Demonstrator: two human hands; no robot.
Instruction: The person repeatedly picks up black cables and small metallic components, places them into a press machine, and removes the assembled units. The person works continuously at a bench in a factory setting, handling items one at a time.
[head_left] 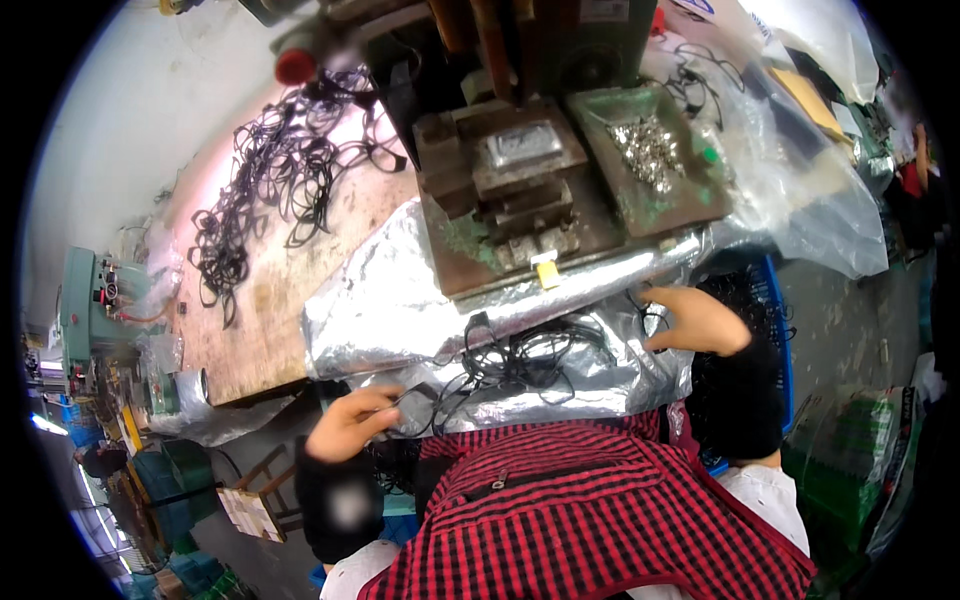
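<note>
1. The left hand (350, 425) is pinched shut at the fingertips. It grips the end of a thin black band (427, 389).
2. The right hand (697, 320) is open, with its thumb and first finger apart. A small black loop (652, 317) is right by its fingertips. I cannot tell if they touch it.
3. A tangle of black bands (512, 352) lies between the two hands. It sits on a shiny silver sheet (375, 312), just above the person's red and black checked apron (560, 500).
4. Past the tangle is a big dark machine (440, 190) with a yellow tag (547, 275) on its front edge.
5. On the right of the machine, a green tray (700, 200) holds little shiny metal bits (648, 152).
6. On the left, a big messy heap of bands (280, 165) lies on the wooden desk (240, 345).
7. A blue crate (782, 340) is by the right arm.
</note>
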